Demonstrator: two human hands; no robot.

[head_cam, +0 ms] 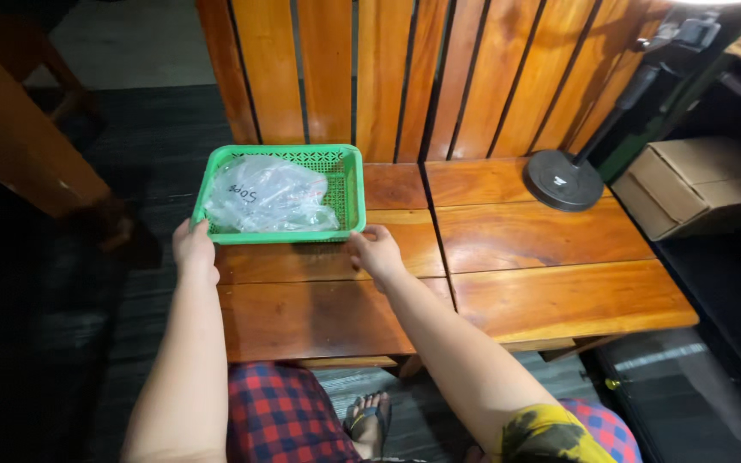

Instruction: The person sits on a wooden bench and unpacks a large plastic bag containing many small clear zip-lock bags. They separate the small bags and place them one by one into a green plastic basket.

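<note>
- Green plastic basket [349, 193]: shallow, rectangular, lattice walls; sits on the left wooden bench [319, 300], at its back left corner, close to the slatted backrest [405, 77].
- Inside the basket: a crumpled clear plastic bag [268, 197] with dark handwriting on it, filling most of the floor; the right-hand strip of the basket is bare.
- Left hand [195, 249]: forearm stretched forward, hand at the basket's near left corner, fingers curled together against the rim; whether they grip it, cannot tell.
- Right hand [376, 251]: arm reaching in from lower right, fingers loosely spread, tips touching the basket's near right corner; nothing clamped.
- Edges: the basket's left wall lies just at the bench's left edge, dark floor [130, 171] beyond. Its front rim lies along a plank seam.
- Open room: bare planks in front of the basket, between the forearms, and to its right.
- Further right: a second bench [551, 274] butts against the first; a round black lamp base [563, 180] stands at its back, well apart from the basket.
- Far right: a cardboard box [692, 184] on a dark shelf.
</note>
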